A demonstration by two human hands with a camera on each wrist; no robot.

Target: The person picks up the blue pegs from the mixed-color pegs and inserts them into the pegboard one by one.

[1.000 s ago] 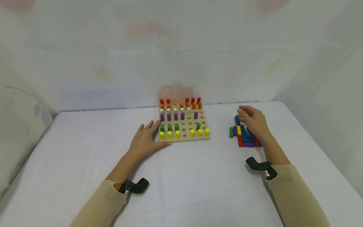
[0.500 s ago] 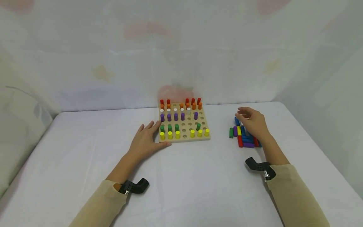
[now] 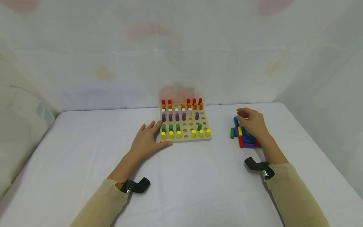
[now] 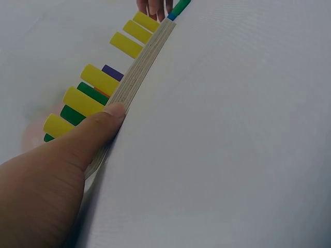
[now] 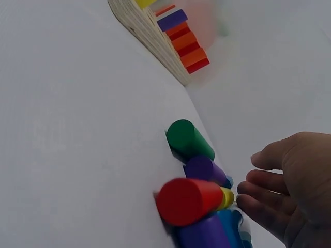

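Note:
A square wooden pegboard (image 3: 185, 138) (image 4: 139, 72) (image 5: 150, 36) stands mid-table with rows of red, orange, white, purple, green and yellow pegs (image 3: 171, 135) upright in its holes. My left hand (image 3: 148, 142) lies flat against the board's near left corner, thumb (image 4: 95, 132) pressed along its front edge. To the right lies a loose pile of pegs (image 3: 244, 137): green (image 5: 189, 139), purple (image 5: 204, 169), red (image 5: 187, 201), yellow and blue. My right hand (image 3: 250, 123) (image 5: 289, 181) hovers over the pile's far side, fingers loosely curled, holding nothing that I can see.
The table (image 3: 198, 176) is covered by a white cloth, with pale curtain walls behind and to the right. Several holes (image 3: 187, 126) in the board stand vacant. Black wrist mounts (image 3: 136, 186) sit on both sleeves.
My right hand has drifted slightly left and lower over the loose pegs. The left hand has stayed on the board's corner.

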